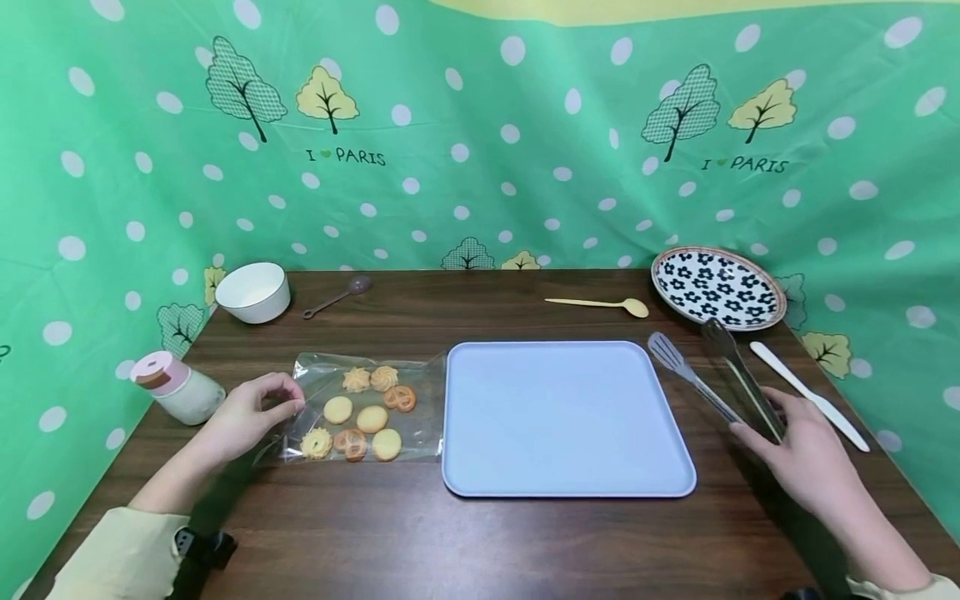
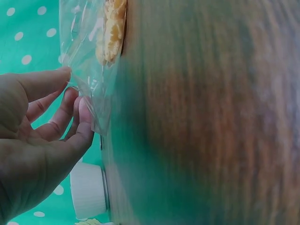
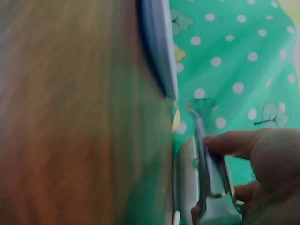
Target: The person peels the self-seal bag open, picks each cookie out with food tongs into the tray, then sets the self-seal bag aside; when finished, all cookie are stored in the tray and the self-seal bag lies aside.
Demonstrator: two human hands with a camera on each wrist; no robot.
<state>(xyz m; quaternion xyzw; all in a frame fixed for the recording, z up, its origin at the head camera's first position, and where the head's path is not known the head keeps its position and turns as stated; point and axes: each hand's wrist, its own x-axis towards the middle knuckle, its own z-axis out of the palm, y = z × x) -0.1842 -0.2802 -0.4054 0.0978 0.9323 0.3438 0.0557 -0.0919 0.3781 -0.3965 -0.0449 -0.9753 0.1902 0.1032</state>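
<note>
A clear plastic bag (image 1: pixel 431 379) holding several cookies (image 1: pixel 372 419), round, swirled and pretzel-shaped, lies left of centre. My left hand (image 1: pixel 258 410) holds the bag's left edge by the fingertips; in the left wrist view, film (image 2: pixel 96 101) stretches up from the fingers. On the right, metal tongs (image 1: pixel 705 385) are gripped by my right hand (image 1: pixel 810 450) near their joined end. Their two arms are spread apart, heads pointing toward the back of the table. Between bag and tongs sits a light blue tray (image 1: pixel 566 421).
Behind the bag are a white bowl (image 1: pixel 255 293) and a brown spoon (image 1: pixel 337 297). A pink-lidded jar (image 1: pixel 177 387) lies tilted at left. At the back are a yellow spoon (image 1: pixel 600 305) and a flower-patterned plate (image 1: pixel 718 287). A white knife (image 1: pixel 810 396) lies right of the tongs.
</note>
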